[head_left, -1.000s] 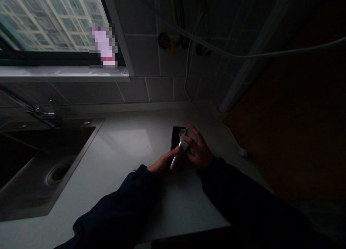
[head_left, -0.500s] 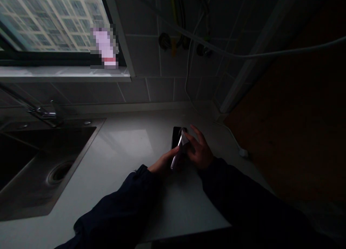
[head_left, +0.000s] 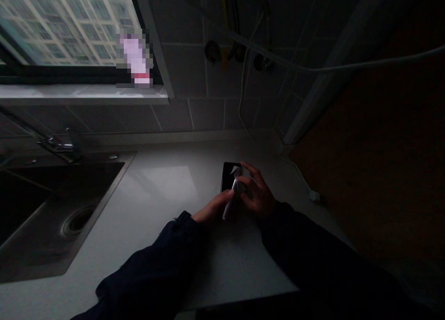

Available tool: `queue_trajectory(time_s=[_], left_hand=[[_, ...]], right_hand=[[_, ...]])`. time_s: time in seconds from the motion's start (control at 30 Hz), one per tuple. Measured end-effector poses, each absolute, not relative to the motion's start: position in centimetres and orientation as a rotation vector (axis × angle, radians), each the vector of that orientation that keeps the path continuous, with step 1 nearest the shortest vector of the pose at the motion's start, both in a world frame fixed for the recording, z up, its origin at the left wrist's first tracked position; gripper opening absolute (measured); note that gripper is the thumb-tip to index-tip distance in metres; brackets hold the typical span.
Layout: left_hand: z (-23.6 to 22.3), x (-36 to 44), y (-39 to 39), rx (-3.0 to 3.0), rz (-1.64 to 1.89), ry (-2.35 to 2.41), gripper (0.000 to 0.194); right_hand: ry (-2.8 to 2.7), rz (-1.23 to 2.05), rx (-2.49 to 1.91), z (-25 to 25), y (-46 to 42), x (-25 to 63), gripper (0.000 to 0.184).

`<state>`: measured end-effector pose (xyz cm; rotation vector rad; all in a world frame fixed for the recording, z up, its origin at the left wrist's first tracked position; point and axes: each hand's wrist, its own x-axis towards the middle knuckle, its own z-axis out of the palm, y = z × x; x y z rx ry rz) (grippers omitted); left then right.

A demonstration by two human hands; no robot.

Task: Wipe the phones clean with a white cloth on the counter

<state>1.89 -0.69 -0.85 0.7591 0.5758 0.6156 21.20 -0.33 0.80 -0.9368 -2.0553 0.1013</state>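
Observation:
My left hand [head_left: 213, 206] grips a slim phone [head_left: 227, 210], tilted so that mainly its pale, shiny edge shows. Thumb and fingers close round its lower part; most of those fingers are hidden behind it. My right hand [head_left: 259, 195] pinches a thin white wipe [head_left: 240, 186] against the phone's right side, and a corner of the wipe sticks up over the top end. Behind the phone, a flat black rectangular object [head_left: 226, 174] like another phone lies on the counter, partly covered from view. The dim light blurs fine detail.
Around my hands extends the white counter [head_left: 156, 218]. A steel sink [head_left: 114, 185] with a faucet [head_left: 62, 146] is at left, below a window. A white cable [head_left: 323, 70] hangs across the right, and a white plug [head_left: 314, 196] rests near the counter's right edge.
My right hand has shifted slightly, its raised index finger lowering toward the phone's top. The wipe now folds over the top end, and the phone has turned a little.

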Motion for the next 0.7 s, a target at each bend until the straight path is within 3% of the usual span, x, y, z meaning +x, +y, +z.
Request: queue_trajectory(time_s=[0.33,0.53,0.7], left_hand=[[-0.27,2.1,-0.85,0.834,0.621,0.67,0.058],[-0.53,2.0,-0.81,0.79,0.617,0.682,0.058],[-0.41,2.03,-0.92,0.768,0.637,0.676,0.056]], right_hand=[[-2.077,0.129,-0.884,1.38,-0.49,21.21,0.038],[-1.974,0.067,-1.004,1.25,-0.25,21.34,0.024],[-1.853,0.199,-1.058,0.49,-0.04,21.12,0.017]])
